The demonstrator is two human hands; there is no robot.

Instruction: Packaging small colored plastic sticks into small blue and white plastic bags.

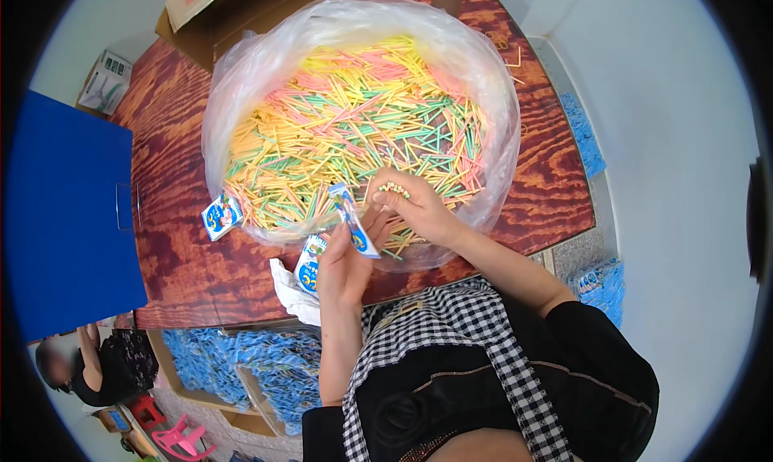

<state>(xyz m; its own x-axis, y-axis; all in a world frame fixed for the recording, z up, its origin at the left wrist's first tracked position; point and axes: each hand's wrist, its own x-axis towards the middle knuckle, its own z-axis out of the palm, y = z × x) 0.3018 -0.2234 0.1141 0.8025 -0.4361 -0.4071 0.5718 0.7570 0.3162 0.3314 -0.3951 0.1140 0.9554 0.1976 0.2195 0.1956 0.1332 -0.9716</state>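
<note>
Left hand (343,273) grips a blue-and-white packet (354,223), right hand (420,214) clutches a stick bundle (394,190): filling, it seems, which calls for lining bundle and packet up.

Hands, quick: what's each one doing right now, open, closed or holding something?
Left hand: closed, holding a small blue-and-white packet between its fingers.
Right hand: closed around a bundle of thin sticks.

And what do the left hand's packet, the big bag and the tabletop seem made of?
Packet: probably smooth printed film, judging by its thin sides.
Bag: likely thin, glossy plastic, from its translucent wrinkles.
Tabletop: wood or laminate, unclear which; smooth, with reddish grain.
</note>
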